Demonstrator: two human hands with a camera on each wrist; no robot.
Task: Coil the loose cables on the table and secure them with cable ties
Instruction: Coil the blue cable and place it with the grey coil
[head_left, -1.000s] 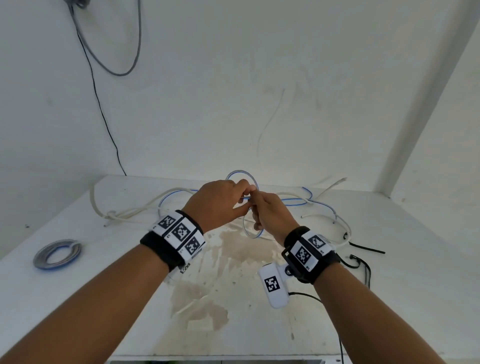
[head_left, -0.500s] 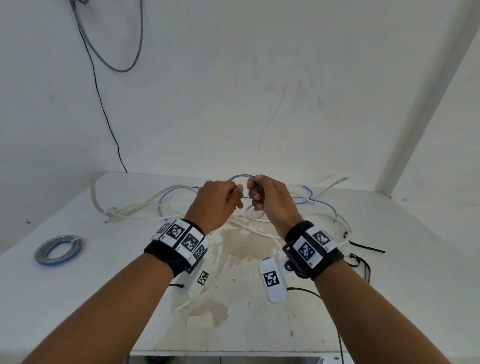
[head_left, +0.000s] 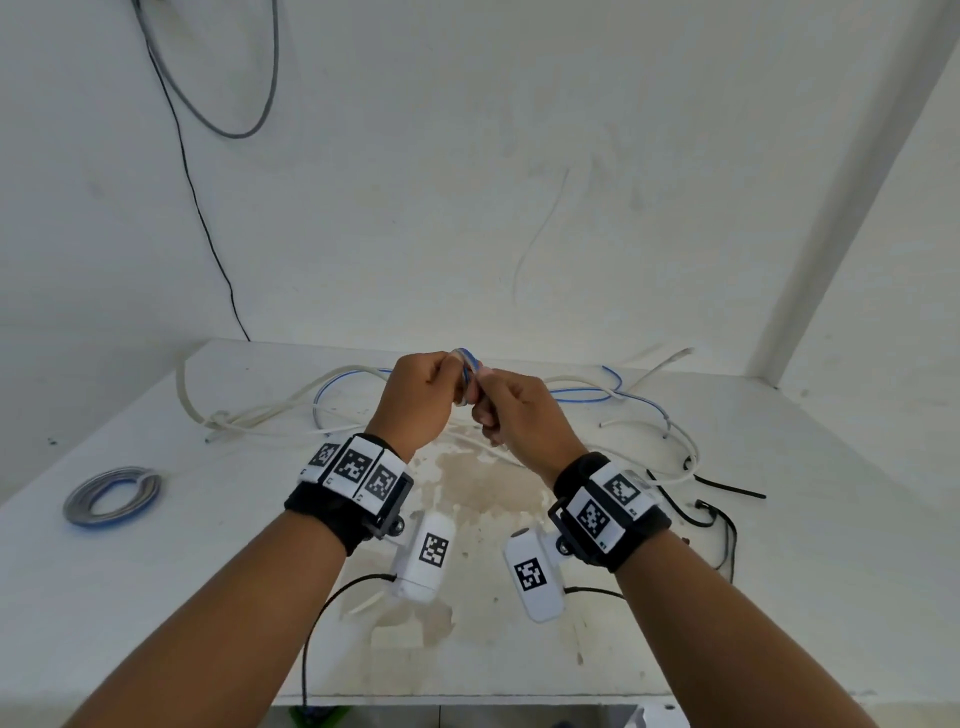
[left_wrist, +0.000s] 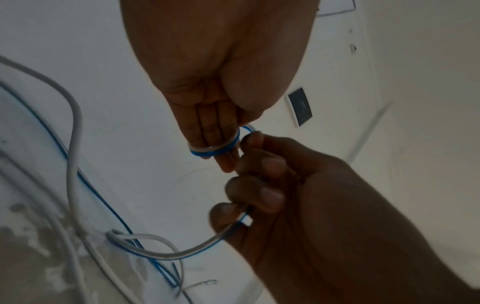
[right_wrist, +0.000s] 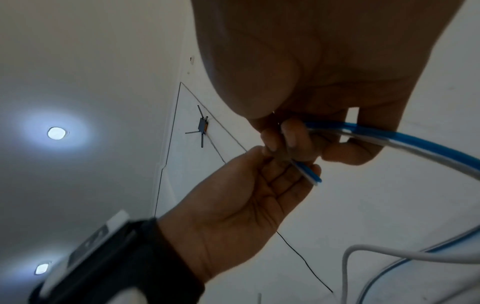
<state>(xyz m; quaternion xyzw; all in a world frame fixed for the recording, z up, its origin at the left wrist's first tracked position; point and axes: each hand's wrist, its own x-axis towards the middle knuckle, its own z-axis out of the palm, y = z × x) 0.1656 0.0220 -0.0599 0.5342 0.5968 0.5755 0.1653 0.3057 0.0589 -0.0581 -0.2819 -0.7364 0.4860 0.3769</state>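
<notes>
Both hands are raised over the table (head_left: 779, 597) and meet fingertip to fingertip. A blue-and-white twin cable (left_wrist: 213, 149) is looped tightly round the fingers of my left hand (head_left: 421, 400), and its thumb presses the strand against them. My right hand (head_left: 519, 421) grips the same cable (right_wrist: 389, 139) just beside the loop, fingers curled round it. From the right hand the cable (left_wrist: 182, 255) sags down to the table and runs off among the other loose cables. In the right wrist view, a short cut end (right_wrist: 311, 174) pokes out over the left hand (right_wrist: 246, 195).
A finished blue-and-grey coil (head_left: 111, 496) lies at the table's left. A knotted white cable (head_left: 223, 415) sprawls at the back left, more white and blue strands (head_left: 675, 441) at the back right. Black cable ties (head_left: 727, 488) lie at the right. A black wire (head_left: 208, 234) hangs on the wall.
The wide loop held between my hands has shrunk to a tight wrap round the left fingers. Both hands have risen and turned knuckles up.
</notes>
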